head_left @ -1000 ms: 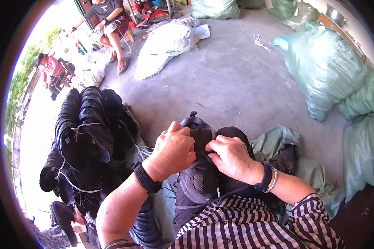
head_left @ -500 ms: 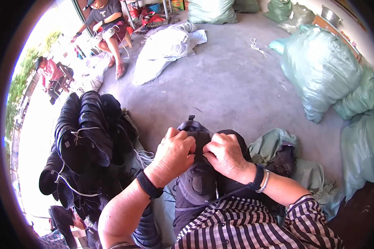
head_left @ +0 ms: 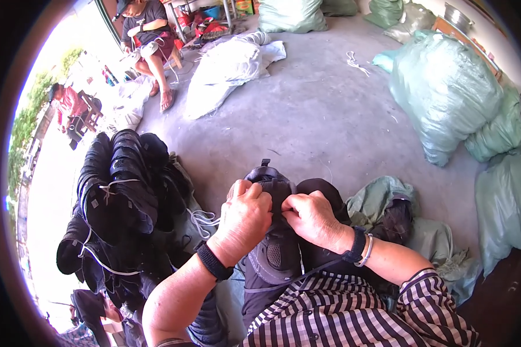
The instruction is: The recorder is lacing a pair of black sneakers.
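A black shoe upper [head_left: 274, 254] with a mesh patch at its toe lies over my lap, toe toward me and a pull loop at its far end. Curled fingers of my left hand [head_left: 248, 215] grip its left edge beside the opening. On the opposite edge my right hand [head_left: 317, 218] is closed in a pinch, thumb against forefinger; whatever is between the tips is too small to make out. A thin dark lace [head_left: 315, 270] trails from the shoe toward my right wrist. My knuckles cover part of the eyelet area.
Stacked black shoe uppers [head_left: 118, 191], tied with white string, stand at my left. Green sacks [head_left: 446, 92] line the right side. A white sack [head_left: 228, 69] lies on the floor ahead. One co-worker [head_left: 147, 34] sits at the far left, another person [head_left: 72, 107] beyond.
My hands stay at the shoe upper with small shifts; the right fingertips are pinched closer together. The seated co-worker's outstretched hand has come in toward their lap.
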The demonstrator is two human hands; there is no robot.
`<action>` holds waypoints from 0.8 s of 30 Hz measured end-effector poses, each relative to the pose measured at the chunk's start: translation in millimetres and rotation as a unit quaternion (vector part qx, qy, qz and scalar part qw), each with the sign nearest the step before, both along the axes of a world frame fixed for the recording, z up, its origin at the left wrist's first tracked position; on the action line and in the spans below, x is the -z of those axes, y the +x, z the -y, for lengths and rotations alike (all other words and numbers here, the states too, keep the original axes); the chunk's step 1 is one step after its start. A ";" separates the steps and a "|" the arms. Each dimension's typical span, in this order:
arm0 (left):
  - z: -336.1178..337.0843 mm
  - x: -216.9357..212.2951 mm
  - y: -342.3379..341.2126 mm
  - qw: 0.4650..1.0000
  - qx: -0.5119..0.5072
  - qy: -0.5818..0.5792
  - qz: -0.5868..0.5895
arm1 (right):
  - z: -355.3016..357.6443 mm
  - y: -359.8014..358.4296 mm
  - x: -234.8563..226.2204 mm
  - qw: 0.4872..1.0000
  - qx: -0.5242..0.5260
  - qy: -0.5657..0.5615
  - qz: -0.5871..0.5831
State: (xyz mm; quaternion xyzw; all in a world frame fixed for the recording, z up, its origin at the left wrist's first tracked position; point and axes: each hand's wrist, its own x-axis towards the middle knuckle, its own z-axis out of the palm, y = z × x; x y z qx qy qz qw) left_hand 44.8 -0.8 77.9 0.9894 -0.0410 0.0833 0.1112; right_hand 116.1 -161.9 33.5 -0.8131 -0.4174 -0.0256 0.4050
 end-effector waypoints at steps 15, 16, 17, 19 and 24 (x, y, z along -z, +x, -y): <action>-21.9 -25.7 -36.2 0.982 -0.047 -0.174 0.059 | 40.3 21.7 -16.0 0.986 0.014 0.101 -0.134; -21.8 -21.2 -37.3 0.982 -0.049 -0.173 0.059 | 40.0 16.8 -15.1 0.997 -0.022 0.047 -0.050; -19.7 -18.0 -37.9 0.975 -0.091 -0.201 -0.021 | 36.2 10.3 -15.3 0.999 -0.038 -0.007 0.024; -7.0 -11.6 -37.0 0.973 -0.111 -0.197 -0.054 | 29.9 -1.9 -19.1 0.994 -0.059 -0.060 0.071; -1.1 -11.6 -33.2 0.985 -0.114 -0.101 -0.077 | 25.2 -6.6 -13.4 0.997 -0.043 -0.058 0.003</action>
